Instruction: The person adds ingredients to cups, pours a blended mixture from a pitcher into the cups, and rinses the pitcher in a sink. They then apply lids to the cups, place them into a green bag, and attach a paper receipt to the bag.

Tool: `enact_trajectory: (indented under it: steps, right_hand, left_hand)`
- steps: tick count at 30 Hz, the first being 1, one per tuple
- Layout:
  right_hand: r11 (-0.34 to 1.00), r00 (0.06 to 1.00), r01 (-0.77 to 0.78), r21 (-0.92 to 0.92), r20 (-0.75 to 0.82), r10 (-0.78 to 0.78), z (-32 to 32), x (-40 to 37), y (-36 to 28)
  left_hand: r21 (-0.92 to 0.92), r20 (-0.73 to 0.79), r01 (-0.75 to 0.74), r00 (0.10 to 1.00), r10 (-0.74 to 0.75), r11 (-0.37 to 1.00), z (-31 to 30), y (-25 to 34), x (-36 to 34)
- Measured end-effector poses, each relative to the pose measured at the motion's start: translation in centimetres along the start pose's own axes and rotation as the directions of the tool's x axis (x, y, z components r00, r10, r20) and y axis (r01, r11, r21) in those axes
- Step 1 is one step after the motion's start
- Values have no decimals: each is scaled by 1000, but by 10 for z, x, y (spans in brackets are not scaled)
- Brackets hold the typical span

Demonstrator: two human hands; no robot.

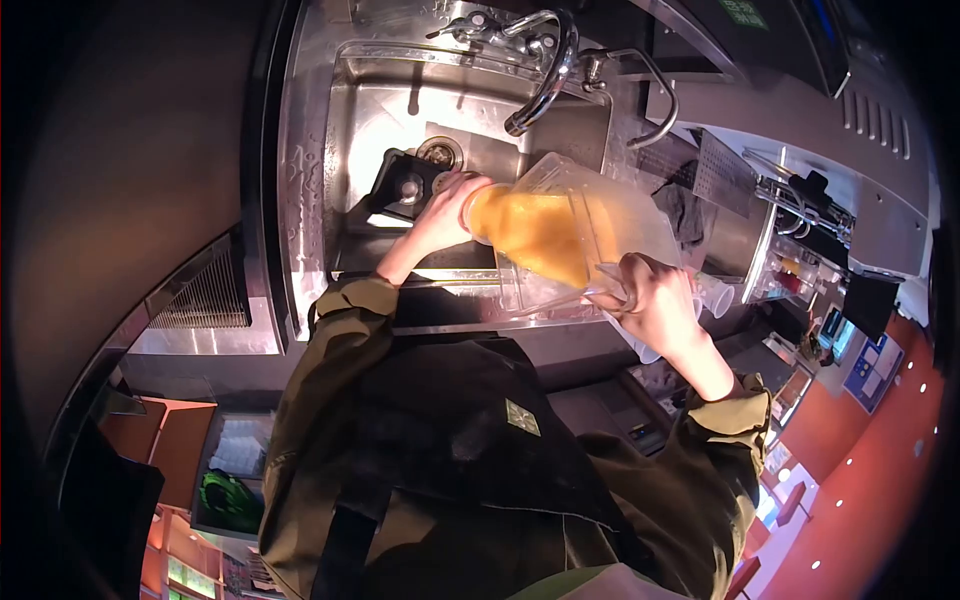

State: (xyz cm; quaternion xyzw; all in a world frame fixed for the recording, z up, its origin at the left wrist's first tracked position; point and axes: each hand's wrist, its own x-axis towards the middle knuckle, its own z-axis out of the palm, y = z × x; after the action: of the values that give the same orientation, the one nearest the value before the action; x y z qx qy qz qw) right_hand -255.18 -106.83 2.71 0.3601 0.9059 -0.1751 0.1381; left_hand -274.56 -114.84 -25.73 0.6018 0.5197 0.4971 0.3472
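My right hand (pixel 655 300) grips the handle of a clear blender pitcher (pixel 575 225) and holds it tilted over the steel sink (pixel 350 130). Orange liquid fills the pitcher's lower side and runs toward its mouth. My left hand (pixel 440 215) is wrapped around a clear cup (pixel 478 212) held against the pitcher's mouth; orange liquid shows in the cup. Most of the cup is hidden by my fingers and the pitcher.
A curved faucet (pixel 545 70) arches over the sink, above the drain (pixel 437 152). A black square object (pixel 400 185) lies in the basin beside my left hand. Machines and racks (pixel 800 200) stand to the right. A steel counter edge (pixel 450 325) runs in front of me.
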Motion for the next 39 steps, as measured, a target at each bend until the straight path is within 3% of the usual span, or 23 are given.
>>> enact_trajectory:
  steps: [2,6,11,19,26,33,39]
  right_hand:
    - [997,999,-43,64,29,42,-1,-1,1]
    - [1000,1000,-16,24,-2,17,5,-4,4]
    - [998,999,-33,48,5,32,4,-13,11]
    - [999,999,-40,26,30,39,-1,-12,6]
    - [999,1000,29,-44,-4,-29,7,-9,1]
    - [994,993,93,-60,78,-88,6,-4,-7]
    - [989,989,143,-27,-18,-144,5,4,-6]
  left_hand:
    - [-5,-18,5,1000,-6,1000,-1,2,-2]
    - [3,-76,16,997,-16,1000,-3,-3,-9]
    - [-112,-103,101,988,-112,989,0,7,-13]
    - [-108,-212,25,976,-47,994,7,0,-15]
    - [-27,-188,-22,982,16,999,7,-5,-15]
    - [23,-162,-33,986,36,999,8,-7,-9]
    - [-7,-118,-6,993,5,1000,6,-6,-17]
